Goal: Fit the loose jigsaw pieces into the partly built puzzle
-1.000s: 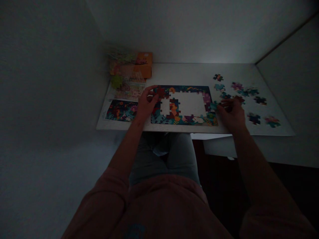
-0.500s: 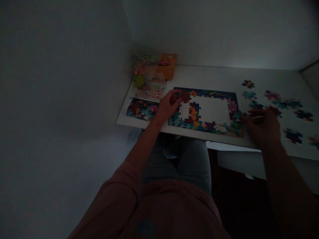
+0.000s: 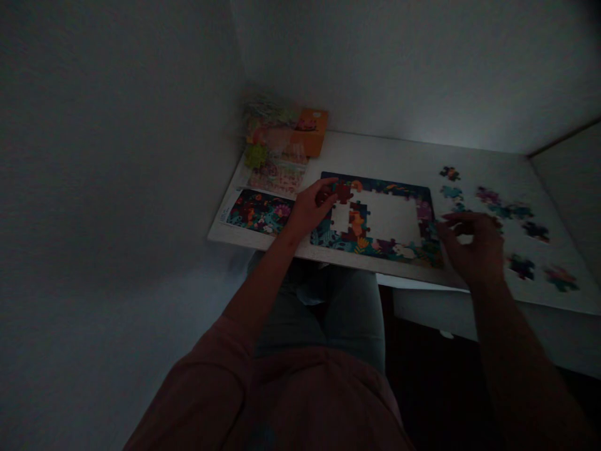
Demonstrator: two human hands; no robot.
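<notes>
On the white table lies a jigsaw puzzle [image 3: 385, 254], its colourful border joined around a bare white middle. My left hand [image 3: 307, 212] rests at the puzzle's upper left, thumb and forefinger apart, fingertips touching near a dark red puzzle piece [image 3: 344, 192]. An orange animal section [image 3: 357, 220] stands inside the border, just right of a bare gap. Against the right side of the border, my right hand [image 3: 474, 247] pinches thumb and forefinger together on what looks like a small teal puzzle piece, mostly hidden by the fingers and the dim light.
Several loose puzzle pieces [image 3: 521, 266] lie spread over the right of the table [image 3: 399, 156]. A picture card [image 3: 260, 213] lies left of the puzzle. Behind it are a clear plastic bag [image 3: 282, 169] and an orange box [image 3: 312, 131]. Walls border the left and back.
The view has shifted, so the table sits a little further left and lower. My right hand stays by the puzzle's right edge, its fingertips closer to the border. My left hand keeps its place.
</notes>
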